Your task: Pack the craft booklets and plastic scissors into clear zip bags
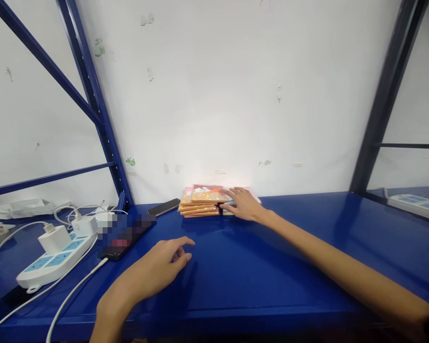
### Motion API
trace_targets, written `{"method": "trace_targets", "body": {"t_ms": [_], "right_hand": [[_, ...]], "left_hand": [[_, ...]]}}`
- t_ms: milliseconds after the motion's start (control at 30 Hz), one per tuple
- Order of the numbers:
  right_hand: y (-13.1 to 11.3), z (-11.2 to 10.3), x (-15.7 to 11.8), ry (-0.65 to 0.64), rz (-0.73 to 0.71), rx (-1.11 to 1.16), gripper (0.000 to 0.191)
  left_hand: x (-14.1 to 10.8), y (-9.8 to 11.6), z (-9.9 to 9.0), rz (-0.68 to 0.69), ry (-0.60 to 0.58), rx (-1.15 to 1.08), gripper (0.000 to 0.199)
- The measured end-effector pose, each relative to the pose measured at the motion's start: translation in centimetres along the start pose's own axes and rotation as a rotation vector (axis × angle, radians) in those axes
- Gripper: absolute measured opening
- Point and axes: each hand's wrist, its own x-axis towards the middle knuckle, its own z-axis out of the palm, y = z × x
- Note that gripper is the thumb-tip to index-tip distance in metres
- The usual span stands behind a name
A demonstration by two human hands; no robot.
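A stack of thin orange packets (200, 209) with printed covers lies at the back of the blue shelf, close to the wall. Beside its left half, more flat packets lie partly hidden behind my right hand. My right hand (243, 204) reaches in from the right, fingers apart, over the right side of the stack. Its fingertips are at the edge of the top packet (209, 194); whether they press on it I cannot tell. Nearer to me, my left hand (164, 262) hovers above the shelf with loosely bent fingers, thumb apart from the index finger, holding nothing.
Left of the stack lies a dark phone (163, 207). Closer in, a second black phone (123, 243) is plugged into a white cable (75, 288). A white power strip (55, 262) carries chargers. Blue metal posts (93, 95) frame the shelf (250, 276) against a white wall.
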Motion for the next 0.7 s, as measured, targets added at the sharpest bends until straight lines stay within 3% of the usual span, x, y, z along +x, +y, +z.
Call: {"method": "trace_targets", "body": {"t_ms": [133, 533, 700], "right_hand": [[-2.0, 1.5, 1.6, -0.007, 0.008, -0.020, 0.048], [-4.7, 2.0, 3.8, 0.027, 0.037, -0.054, 0.050], [-4.1, 1.1, 3.8, 0.019, 0.066, -0.043, 0.047]], "left_hand": [[-0.2, -0.1, -0.1, -0.006, 0.000, 0.002, 0.045], [0.0, 0.0, 0.3, 0.023, 0.004, 0.025, 0.044], [0.1, 0.0, 0.4, 0.036, 0.012, 0.024, 0.045]]}}
